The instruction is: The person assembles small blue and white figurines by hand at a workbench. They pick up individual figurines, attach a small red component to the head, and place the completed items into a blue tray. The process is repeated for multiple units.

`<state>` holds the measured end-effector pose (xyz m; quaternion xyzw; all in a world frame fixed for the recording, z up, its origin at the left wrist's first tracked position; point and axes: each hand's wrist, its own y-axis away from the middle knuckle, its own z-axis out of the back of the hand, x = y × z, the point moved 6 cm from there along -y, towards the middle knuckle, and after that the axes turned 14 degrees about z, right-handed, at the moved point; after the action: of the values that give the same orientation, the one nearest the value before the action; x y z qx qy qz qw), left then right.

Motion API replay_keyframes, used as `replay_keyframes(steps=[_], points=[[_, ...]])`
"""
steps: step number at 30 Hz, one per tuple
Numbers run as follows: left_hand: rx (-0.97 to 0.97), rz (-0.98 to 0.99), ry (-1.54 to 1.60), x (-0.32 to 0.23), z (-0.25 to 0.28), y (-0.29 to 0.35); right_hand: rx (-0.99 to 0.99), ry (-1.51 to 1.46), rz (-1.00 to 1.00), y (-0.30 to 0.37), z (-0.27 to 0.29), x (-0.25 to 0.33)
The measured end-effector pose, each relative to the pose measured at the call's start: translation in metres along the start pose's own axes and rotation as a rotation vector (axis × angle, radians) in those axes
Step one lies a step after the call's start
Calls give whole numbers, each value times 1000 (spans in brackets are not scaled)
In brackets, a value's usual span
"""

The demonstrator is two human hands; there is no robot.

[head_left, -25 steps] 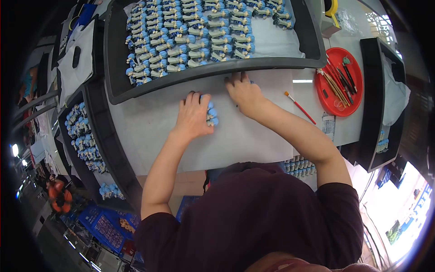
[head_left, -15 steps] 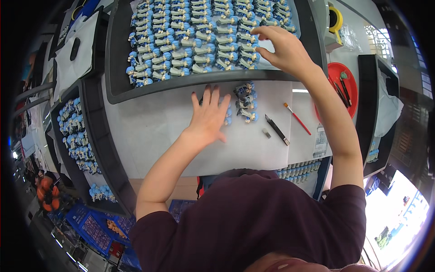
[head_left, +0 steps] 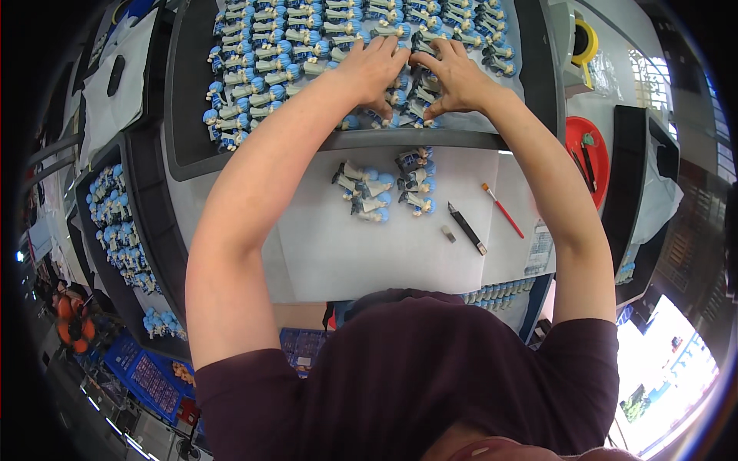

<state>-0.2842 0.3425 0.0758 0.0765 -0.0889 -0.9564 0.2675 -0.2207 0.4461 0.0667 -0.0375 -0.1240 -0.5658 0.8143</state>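
Blue-haired figurines in a dark tray

Left hand: one, over the tray's rows; fingers and thumb spread, tips among the figurines. Whether any is pinched cannot be told.
Right hand: one, just beside the left, facing it; thumb and fingers parted around neighbouring figurines, grip likewise unclear.
Loose cluster: several like figurines, lying on the bench, nearer the person than the left hand.
Short column: three more, right of that cluster, below the gap between the hands.
Craft knife: one, black, below the right hand; small grey piece just beside.
Brush: one, red-handled, right of the knife.
Red dish: one, holding tools, well to the right hand's right.
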Motion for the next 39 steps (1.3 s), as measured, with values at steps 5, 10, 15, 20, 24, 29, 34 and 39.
replay_keyframes(steps=[5,10,15,20,24,29,34,39], points=[[177,75,-21,-1,-1,-2,52,2,0,-2,-3,12],[193,36,-55,-1,-10,6,59,-50,-27,1,-8,10],[252,15,-164,-3,-6,9,157,-42,-78,6,-8,14],[144,24,-207,-6,-12,7,200,-84,-31,4,-14,11],[173,72,-206,-7,-19,3,144,-128,-5,4,-10,7],[138,135,-213,-12,-24,0,34,-286,-59,7,-7,-7],[168,141,-153,-11,-22,5,-195,-679,-295,33,52,-15],[156,90,118,-5,-1,3,-614,-1426,-83,77,81,17]])
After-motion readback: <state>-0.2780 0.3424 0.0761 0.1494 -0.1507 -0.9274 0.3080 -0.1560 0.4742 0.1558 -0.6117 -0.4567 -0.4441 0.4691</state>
